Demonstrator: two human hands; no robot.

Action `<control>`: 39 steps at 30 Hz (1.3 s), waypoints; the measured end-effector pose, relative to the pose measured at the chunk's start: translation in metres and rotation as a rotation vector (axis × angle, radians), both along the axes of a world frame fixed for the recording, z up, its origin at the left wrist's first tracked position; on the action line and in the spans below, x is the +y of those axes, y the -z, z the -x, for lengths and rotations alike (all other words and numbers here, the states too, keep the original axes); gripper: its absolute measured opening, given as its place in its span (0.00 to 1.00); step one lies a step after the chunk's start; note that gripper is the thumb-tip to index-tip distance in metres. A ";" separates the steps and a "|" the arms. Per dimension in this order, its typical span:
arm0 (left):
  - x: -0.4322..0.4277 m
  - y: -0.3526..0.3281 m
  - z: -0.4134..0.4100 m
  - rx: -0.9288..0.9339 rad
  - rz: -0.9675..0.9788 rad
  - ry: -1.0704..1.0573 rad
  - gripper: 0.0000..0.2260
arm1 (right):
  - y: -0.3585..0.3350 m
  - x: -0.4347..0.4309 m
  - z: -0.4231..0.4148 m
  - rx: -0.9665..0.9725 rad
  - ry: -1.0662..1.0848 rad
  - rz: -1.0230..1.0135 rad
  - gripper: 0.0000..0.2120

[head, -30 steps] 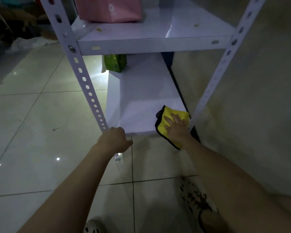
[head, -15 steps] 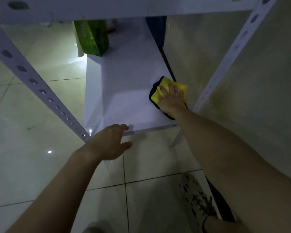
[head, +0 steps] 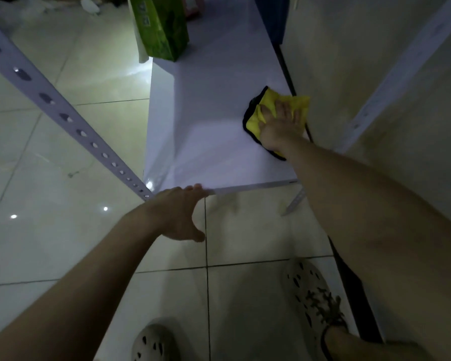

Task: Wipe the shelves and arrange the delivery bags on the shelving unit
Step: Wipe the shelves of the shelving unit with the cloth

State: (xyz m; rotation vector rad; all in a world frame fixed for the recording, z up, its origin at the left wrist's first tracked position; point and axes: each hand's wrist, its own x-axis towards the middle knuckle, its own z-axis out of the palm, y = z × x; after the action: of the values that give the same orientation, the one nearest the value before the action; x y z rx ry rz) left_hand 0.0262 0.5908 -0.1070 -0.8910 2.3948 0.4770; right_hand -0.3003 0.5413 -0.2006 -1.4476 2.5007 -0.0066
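Low down, the white bottom shelf [head: 214,121] of the shelving unit is seen from above, and every place below is given relative to it. The yellow cloth [head: 270,100], edged in black, is laid on the shelf's right side, close to its back edge by the wall. It is pressed flat by the right hand [head: 281,126], whose fingers are stretched out and slightly spread on top of the cloth; nothing is gripped. The left hand [head: 177,214] is held at the shelf's front edge near the left corner: the fingertips are laid on the lip, the thumb is spread well apart below it, and nothing is held. Whether the fingers are hooked over the lip cannot be told. A green delivery bag [head: 162,24] is stood upright at the far left end of the shelf, well apart from the cloth. A dark blue object [head: 271,14] is seen at the far right end, but what it is cannot be told. A perforated upright [head: 63,115] is met at the shelf's front left corner. Pale floor tiles [head: 63,230] are spread out to the shelf's left and in front of it, where two perforated shoes [head: 310,293] are planted.
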 end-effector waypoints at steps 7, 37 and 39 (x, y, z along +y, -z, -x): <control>0.020 0.004 0.000 0.022 0.123 -0.024 0.48 | 0.007 0.086 -0.085 -0.105 -0.159 -0.016 0.28; 0.033 0.082 -0.045 0.360 0.287 -0.040 0.50 | -0.001 -0.106 -0.106 -0.010 -0.315 0.107 0.27; 0.028 0.077 -0.043 0.353 0.289 -0.044 0.49 | 0.001 -0.077 -0.122 -0.022 -0.372 0.121 0.26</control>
State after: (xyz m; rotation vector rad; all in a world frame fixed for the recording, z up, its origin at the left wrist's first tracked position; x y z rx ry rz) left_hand 0.0695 0.6191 -0.1836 -1.0577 2.8229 0.3302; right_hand -0.1784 0.4645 -0.2012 -1.9288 2.2088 -0.1068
